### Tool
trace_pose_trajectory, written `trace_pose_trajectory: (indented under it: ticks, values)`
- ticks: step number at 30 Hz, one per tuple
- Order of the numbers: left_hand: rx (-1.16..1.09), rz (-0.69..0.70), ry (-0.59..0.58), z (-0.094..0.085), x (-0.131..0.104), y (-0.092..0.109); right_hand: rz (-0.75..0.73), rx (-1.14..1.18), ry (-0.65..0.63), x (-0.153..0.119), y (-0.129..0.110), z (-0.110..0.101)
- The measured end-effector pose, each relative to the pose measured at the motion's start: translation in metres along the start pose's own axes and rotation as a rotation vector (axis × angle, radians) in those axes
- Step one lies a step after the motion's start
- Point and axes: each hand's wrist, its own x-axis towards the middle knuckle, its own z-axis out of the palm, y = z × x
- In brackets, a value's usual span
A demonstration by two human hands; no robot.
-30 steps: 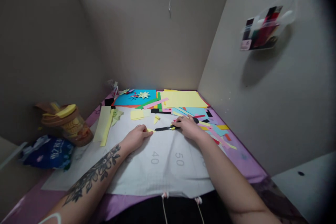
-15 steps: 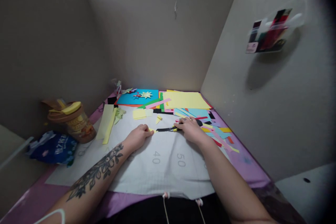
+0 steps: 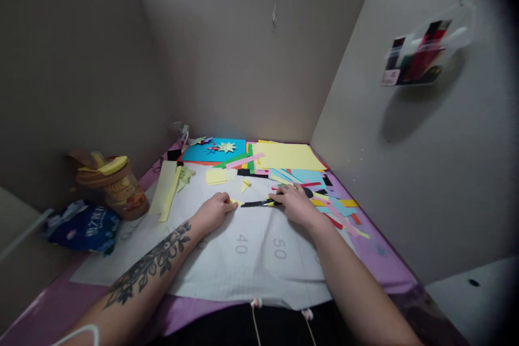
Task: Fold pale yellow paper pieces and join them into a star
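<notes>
My left hand (image 3: 215,212) is closed on a small yellow paper piece (image 3: 236,203), low over the white sheet. From the right, my right hand (image 3: 292,201) is wrapped round black-bladed scissors (image 3: 254,204), whose blades point left and reach close to the yellow piece. Whether the blades touch the paper is too small to tell. A small folded yellow piece (image 3: 246,185) lies just beyond the blades. Farther back are a yellow square pad (image 3: 216,176) and, to the left, pale yellow strips (image 3: 163,188).
Coloured paper strips (image 3: 343,211) are scattered at the right. Behind lie yellow sheets (image 3: 290,156) and a blue sheet (image 3: 194,154) with paper stars. A brown cup (image 3: 124,189) and blue packet (image 3: 83,227) stand left. Grey panels (image 3: 243,59) enclose the table.
The scissor blades have shifted slightly and look a little narrower. Both hands stay almost where they were, and the view has moved a little.
</notes>
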Motion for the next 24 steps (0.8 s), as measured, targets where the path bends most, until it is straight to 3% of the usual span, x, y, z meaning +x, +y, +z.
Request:
trace_pose_trajectory:
  ticks: [6,12,24]
  values:
    - [0.027,0.088,0.027,-0.001,-0.003,-0.01,-0.038,0.154,0.039,0.0,0.014,0.001]
    - [0.072,0.157,0.017,-0.004,-0.003,-0.015,0.012,0.061,0.133,0.011,0.006,0.011]
    - [0.004,0.17,0.038,-0.003,-0.004,-0.02,-0.022,0.027,0.053,0.008,0.005,0.017]
